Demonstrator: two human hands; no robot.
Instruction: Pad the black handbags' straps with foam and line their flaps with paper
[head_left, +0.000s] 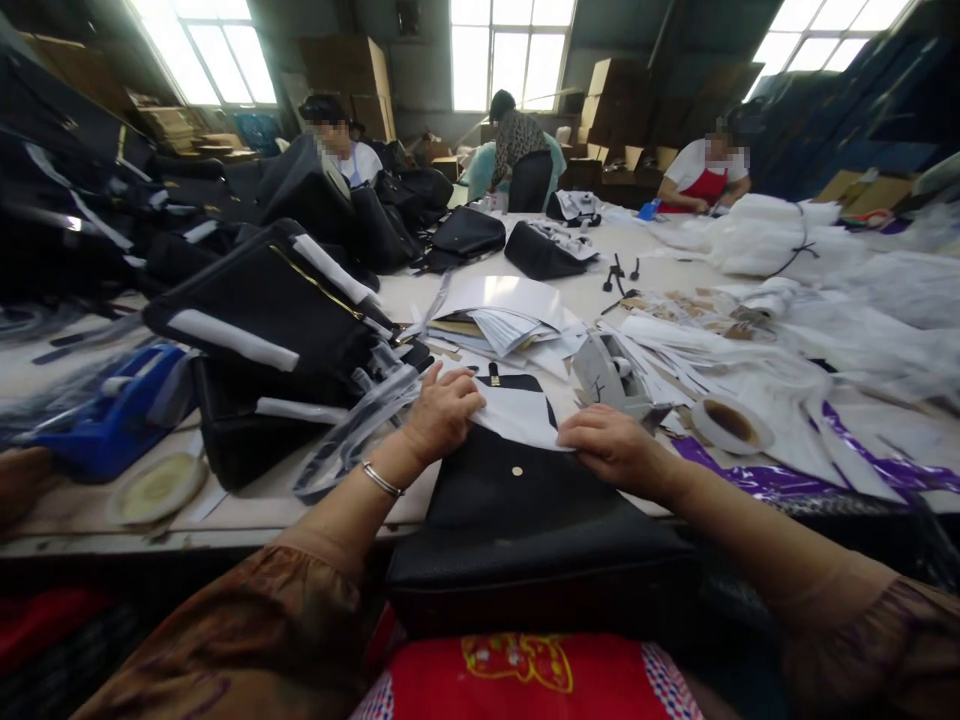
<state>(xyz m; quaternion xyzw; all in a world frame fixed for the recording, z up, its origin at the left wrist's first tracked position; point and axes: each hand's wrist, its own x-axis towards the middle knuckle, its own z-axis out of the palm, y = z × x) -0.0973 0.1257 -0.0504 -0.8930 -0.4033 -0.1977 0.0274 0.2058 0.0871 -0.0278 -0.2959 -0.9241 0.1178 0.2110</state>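
Between my two hands stretches a white paper sheet (517,412), lying over the flap of a black handbag (540,520). My left hand (444,412) pinches the sheet's left end, its fingers curled. At the right corner, my right hand (611,448) grips the sheet between thumb and fingers. The bag rests at the table's front edge, close to my body, with a small round metal snap (517,471) showing on its flap below the paper. A dark strap tab with a gold-coloured fitting (493,376) shows just beyond the sheet.
Black bags (262,290) are heaped on the left, near a blue tape dispenser (112,410). A stack of white sheets (499,315) lies ahead. To the right are a grey dispenser (607,370), a tape roll (729,425) and white wrapping (772,235). Several people work across the table.
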